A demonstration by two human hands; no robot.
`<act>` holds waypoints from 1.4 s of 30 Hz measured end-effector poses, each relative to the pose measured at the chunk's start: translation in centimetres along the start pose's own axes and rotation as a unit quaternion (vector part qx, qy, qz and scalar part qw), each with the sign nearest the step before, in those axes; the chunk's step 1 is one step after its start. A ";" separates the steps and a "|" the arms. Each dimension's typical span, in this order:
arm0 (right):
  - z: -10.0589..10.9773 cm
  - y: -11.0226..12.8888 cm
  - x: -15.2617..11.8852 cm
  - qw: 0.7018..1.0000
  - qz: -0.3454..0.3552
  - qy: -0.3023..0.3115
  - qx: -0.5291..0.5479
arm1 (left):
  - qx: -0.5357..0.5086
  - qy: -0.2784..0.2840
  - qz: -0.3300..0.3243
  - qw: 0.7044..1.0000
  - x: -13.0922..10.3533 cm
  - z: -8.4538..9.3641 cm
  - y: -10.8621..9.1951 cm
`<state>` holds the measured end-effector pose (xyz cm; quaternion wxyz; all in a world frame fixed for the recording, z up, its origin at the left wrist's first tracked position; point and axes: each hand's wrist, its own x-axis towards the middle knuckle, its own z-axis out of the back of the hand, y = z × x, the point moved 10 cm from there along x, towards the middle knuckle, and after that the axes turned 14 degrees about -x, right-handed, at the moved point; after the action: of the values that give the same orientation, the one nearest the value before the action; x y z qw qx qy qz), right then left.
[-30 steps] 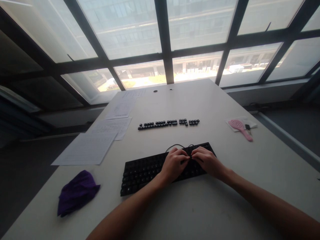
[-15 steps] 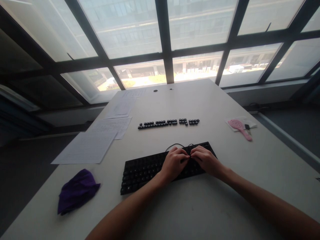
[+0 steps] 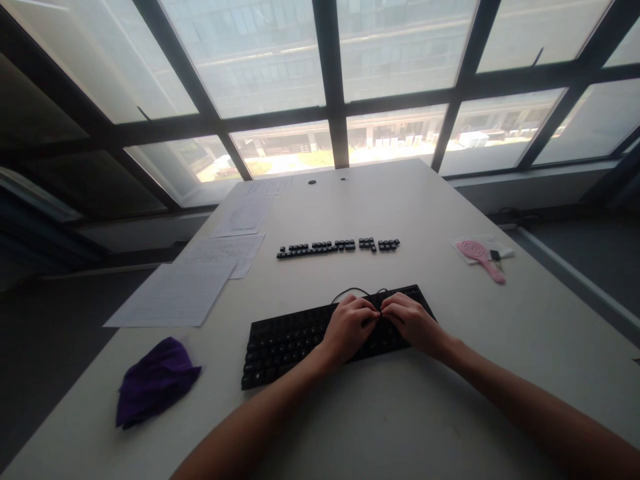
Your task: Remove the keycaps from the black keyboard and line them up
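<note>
A black keyboard lies slightly slanted on the white table in front of me. Over its right part, my left hand is closed, fingertips pinched together. My right hand meets it from the other side, its fingers also in a pinch. Both sets of fingertips come together near the keyboard's upper right keys; whatever they grip there is too small and hidden to make out. Beyond the keyboard, loose black keycaps are laid out in rows. Behind my hands, a thin black cable curves from the keyboard's back edge.
To the left lie a crumpled purple cloth and several sheets of paper. A pink hairbrush rests on a clear plastic bag at the right, beside a small black item. Large windows stand past the table's far end.
Both hands stay pinched at the same spot on the keyboard. Only a very slight shift of the camera shows.
</note>
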<state>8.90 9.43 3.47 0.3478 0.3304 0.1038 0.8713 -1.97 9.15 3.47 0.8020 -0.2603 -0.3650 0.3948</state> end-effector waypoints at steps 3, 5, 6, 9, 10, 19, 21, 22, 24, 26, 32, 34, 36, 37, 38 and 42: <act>0.0 0.1 0.0 1.000 0.003 0.000 -0.008 | 0.003 0.002 0.002 1.000 0.0 -0.1 0.1; 0.1 0.1 0.0 1.000 -0.001 -0.003 -0.007 | 0.003 0.001 0.002 1.000 0.0 0.0 0.0; 0.1 0.0 0.0 1.000 -0.005 -0.005 -0.005 | 0.002 0.000 0.002 1.000 0.0 0.0 0.0; 0.1 -0.4 -0.1 1.000 -0.019 0.002 0.010 | -0.002 -0.003 0.005 1.000 0.0 0.1 0.0; 0.0 -0.5 -0.1 1.000 -0.024 0.008 0.015 | -0.002 -0.003 0.005 1.000 0.0 0.1 0.0; 0.2 -1.6 -0.4 0.997 -0.072 -0.009 0.036 | -0.008 -0.001 0.012 1.000 0.0 0.1 0.1; 0.7 -2.1 -0.6 0.994 -0.095 -0.034 0.042 | -0.011 0.000 0.012 1.000 0.0 0.1 0.1; 0.9 -2.4 -0.7 0.993 -0.104 -0.043 0.045 | -0.012 0.000 0.011 1.000 0.0 0.1 0.1; 0.9 -2.5 -0.8 0.992 -0.108 -0.043 0.053 | -0.013 -0.001 0.010 1.000 0.0 0.1 0.1; 0.6 -2.1 -0.7 0.994 -0.091 -0.028 0.057 | -0.012 -0.002 0.008 1.000 -0.1 0.1 0.2; -0.2 -1.4 -0.7 0.998 -0.046 0.000 0.035 | -0.007 0.000 0.004 1.000 -0.1 0.0 0.1; -0.2 -1.1 -0.6 0.999 -0.038 0.009 0.030 | -0.002 0.001 0.002 1.000 -0.1 0.0 0.0; -0.1 -0.8 -0.4 0.999 -0.028 0.015 0.020 | 0.008 0.004 -0.004 1.000 -0.1 0.0 -0.2; -0.1 -0.6 -0.4 0.999 -0.023 0.019 0.013 | 0.015 0.007 -0.009 1.000 -0.1 0.0 -0.4; 0.0 -0.3 -0.3 1.000 -0.018 0.025 0.005 | 0.025 0.012 -0.014 1.000 -0.2 -0.1 -0.5; 0.0 0.4 -0.3 0.999 -0.009 0.044 -0.019 | 0.067 0.032 -0.035 0.997 -0.3 -0.4 -1.2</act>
<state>8.84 8.93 3.53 0.3568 0.2846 0.1055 0.8835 -1.22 8.18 3.96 0.8422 -0.2057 -0.3210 0.3813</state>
